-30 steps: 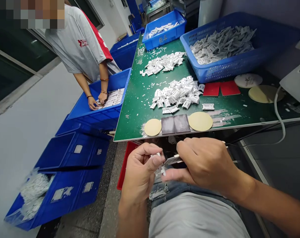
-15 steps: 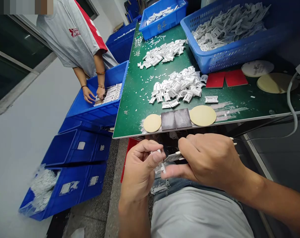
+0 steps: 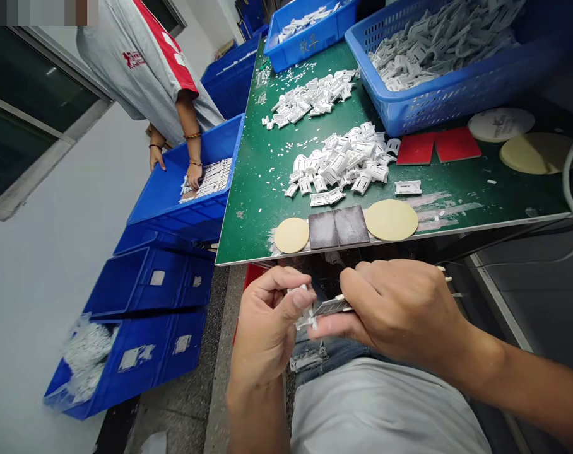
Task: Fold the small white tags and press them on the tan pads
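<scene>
Below the near edge of the green table (image 3: 262,189), over the person's lap, the left hand (image 3: 267,328) pinches a small white plastic part (image 3: 307,317), its grip clamped on it between thumb and fingertips. The right hand (image 3: 400,309) is closed around a thin flat blade tool (image 3: 331,307) whose tip touches the part. Both hands sit just under the table's lip, with open room only toward the lap and to the left over the floor.

On the table near that edge lie two tan discs (image 3: 390,219) with dark square pads (image 3: 338,227) between them; a heap of white parts (image 3: 341,165) lies behind them, and a blue basket (image 3: 457,82) of grey parts further back. At the table's left side a co-worker's hand (image 3: 194,173) rests in a blue crate (image 3: 173,195).
</scene>
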Available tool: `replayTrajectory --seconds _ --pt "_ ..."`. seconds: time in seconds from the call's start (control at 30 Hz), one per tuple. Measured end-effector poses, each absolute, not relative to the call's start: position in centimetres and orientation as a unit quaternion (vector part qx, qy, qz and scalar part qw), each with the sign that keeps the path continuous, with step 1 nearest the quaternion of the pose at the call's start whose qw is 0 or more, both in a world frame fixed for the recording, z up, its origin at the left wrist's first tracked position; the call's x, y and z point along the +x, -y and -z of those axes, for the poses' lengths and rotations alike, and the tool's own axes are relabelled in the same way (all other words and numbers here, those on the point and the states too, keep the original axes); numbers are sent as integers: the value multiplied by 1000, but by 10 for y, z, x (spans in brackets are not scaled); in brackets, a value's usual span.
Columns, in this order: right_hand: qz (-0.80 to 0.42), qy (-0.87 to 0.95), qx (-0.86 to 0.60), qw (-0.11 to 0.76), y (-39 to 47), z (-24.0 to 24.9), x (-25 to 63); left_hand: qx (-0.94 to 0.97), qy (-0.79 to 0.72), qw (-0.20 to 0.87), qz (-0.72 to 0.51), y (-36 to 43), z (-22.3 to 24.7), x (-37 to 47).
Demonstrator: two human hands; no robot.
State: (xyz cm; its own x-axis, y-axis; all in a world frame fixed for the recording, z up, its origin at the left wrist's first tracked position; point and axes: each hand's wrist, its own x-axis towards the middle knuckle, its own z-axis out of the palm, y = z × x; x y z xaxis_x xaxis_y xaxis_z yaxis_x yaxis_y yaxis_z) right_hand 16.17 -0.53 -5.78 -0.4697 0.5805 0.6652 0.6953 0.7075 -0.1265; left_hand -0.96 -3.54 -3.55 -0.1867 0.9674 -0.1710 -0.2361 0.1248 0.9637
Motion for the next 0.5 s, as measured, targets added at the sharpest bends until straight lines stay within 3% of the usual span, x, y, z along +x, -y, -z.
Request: replayTrajectory --seconds 0.33,0.5 --pt "88 841 -379 377 7 61 159 337 -546 523 -561 36 36 -11" --pt "26 844 -342 412 14 67 153 318 -536 542 -564 37 42 -11"
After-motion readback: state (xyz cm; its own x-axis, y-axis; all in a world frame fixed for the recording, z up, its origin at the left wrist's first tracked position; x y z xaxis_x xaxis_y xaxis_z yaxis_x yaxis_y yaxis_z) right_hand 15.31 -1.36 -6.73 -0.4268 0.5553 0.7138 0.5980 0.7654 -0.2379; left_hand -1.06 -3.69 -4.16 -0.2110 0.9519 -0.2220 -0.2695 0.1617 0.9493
